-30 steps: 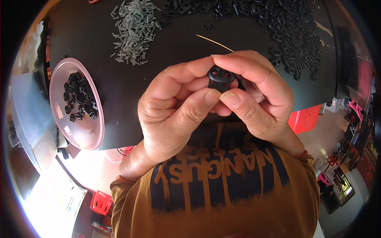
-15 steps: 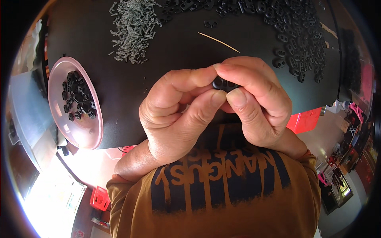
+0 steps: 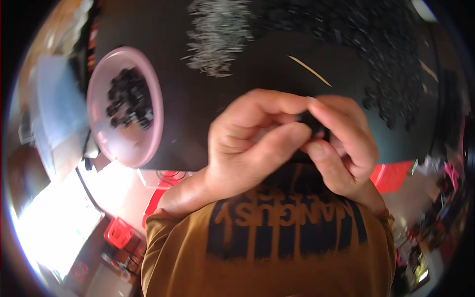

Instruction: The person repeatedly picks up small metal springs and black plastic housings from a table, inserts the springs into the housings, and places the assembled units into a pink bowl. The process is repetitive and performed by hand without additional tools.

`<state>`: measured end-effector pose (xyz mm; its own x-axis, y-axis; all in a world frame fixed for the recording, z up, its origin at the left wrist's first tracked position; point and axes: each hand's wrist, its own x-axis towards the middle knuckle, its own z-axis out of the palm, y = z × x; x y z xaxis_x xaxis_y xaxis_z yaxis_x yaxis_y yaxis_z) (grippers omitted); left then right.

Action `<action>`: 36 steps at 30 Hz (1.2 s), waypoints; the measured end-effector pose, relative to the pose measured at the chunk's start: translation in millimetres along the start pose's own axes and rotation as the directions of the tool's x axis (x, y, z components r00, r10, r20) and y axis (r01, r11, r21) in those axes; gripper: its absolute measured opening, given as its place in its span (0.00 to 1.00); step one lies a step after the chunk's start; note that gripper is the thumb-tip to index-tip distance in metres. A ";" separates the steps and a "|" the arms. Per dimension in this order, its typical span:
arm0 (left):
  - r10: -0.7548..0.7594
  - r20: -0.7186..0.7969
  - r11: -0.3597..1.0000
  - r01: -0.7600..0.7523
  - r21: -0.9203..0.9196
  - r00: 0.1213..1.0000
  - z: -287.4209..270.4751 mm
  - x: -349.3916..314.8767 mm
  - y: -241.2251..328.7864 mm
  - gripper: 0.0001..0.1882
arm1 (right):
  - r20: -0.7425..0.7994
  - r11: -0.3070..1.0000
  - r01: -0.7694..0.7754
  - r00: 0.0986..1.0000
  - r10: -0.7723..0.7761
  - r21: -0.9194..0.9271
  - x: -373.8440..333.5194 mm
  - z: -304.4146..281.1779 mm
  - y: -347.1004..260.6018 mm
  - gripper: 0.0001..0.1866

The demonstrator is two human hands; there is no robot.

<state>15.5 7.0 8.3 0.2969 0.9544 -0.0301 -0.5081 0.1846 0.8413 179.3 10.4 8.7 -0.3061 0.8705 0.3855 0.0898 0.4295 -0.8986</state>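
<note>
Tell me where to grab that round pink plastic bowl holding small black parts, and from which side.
Probably grip the pink plastic bowl by its bare near rim, coming from its lower edge beside the left hand. The small black parts sit toward its middle and far side, leaving that rim free.

Dark tabletop strewn with small parts

The black tabletop (image 3: 237,104) fills the upper half of the frame. At its left edge rests a round pink tray (image 3: 104,143) holding a cluster of small black parts (image 3: 129,105). A blurred heap of pale grey pieces (image 3: 217,37) lies at upper centre, and a wide scatter of small black pieces (image 3: 376,54) spreads across the upper right. Between them, right of centre, lies a thin pale stick (image 3: 309,71), set slantwise.
</note>
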 end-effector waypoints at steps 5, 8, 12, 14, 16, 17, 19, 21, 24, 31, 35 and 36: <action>0.302 -0.118 0.766 -0.167 0.620 0.946 -19.7 -19.2 35.8 0.15 | -0.071 0.989 -0.102 0.991 0.111 0.111 -12.5 1.6 1.1 0.24; 0.560 -0.305 0.584 -0.106 0.805 0.770 -41.6 -34.1 50.6 0.14 | -0.046 0.980 -0.164 0.984 0.170 0.114 -17.0 1.1 3.0 0.20; 0.747 -0.439 0.481 0.050 0.875 0.500 -73.7 -39.1 61.7 0.14 | 0.011 0.976 -0.213 0.977 0.213 0.038 -15.7 3.6 1.4 0.14; 0.803 -0.412 0.423 0.075 0.903 0.432 -74.9 -35.1 61.9 0.17 | 0.003 0.968 -0.249 0.968 0.249 0.004 -14.2 6.0 -1.4 0.12; 0.841 -0.343 0.361 0.038 0.932 0.419 -66.2 -30.6 62.4 0.20 | 0.062 0.983 -0.174 0.982 0.177 -0.058 -12.7 2.6 3.2 0.12; 0.841 -0.307 0.353 -0.022 0.935 0.446 -61.0 -27.1 58.0 0.18 | 0.093 0.987 -0.136 0.985 0.144 -0.087 -12.5 0.0 5.4 0.12; 0.761 -0.014 0.072 -0.064 0.995 0.648 -55.5 -20.3 52.9 0.17 | 0.087 0.988 -0.124 0.987 0.132 -0.093 -13.9 1.3 6.4 0.11; 0.629 0.210 -0.078 -0.208 0.975 0.748 -36.9 -2.0 46.6 0.12 | 0.084 0.988 -0.135 0.987 0.140 -0.073 -13.4 1.0 5.9 0.11; 0.389 0.360 -0.196 -0.305 0.932 0.848 -20.7 25.7 37.6 0.10 | 0.075 0.991 -0.115 0.990 0.120 -0.062 -18.3 0.2 10.0 0.11; 0.155 0.438 -0.271 -0.388 0.881 0.886 2.6 71.0 16.2 0.05 | 0.092 0.996 -0.083 0.992 0.084 -0.014 -18.5 -3.9 16.6 0.11; 0.117 0.444 -0.302 -0.394 0.868 0.888 3.2 88.7 -1.3 0.03 | 0.081 0.995 -0.098 0.992 0.095 0.035 -21.0 -3.6 16.7 0.09; 0.100 0.439 -0.309 -0.392 0.867 0.893 4.5 90.7 -4.2 0.03 | 0.085 0.994 -0.105 0.991 0.100 0.045 -21.8 -4.4 17.2 0.09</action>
<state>48.1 91.7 4.5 0.5692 0.7678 0.2943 0.7415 -0.6340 0.2199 191.6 -0.2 -14.3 -0.3747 0.8857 0.2741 0.0786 0.3249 -0.9425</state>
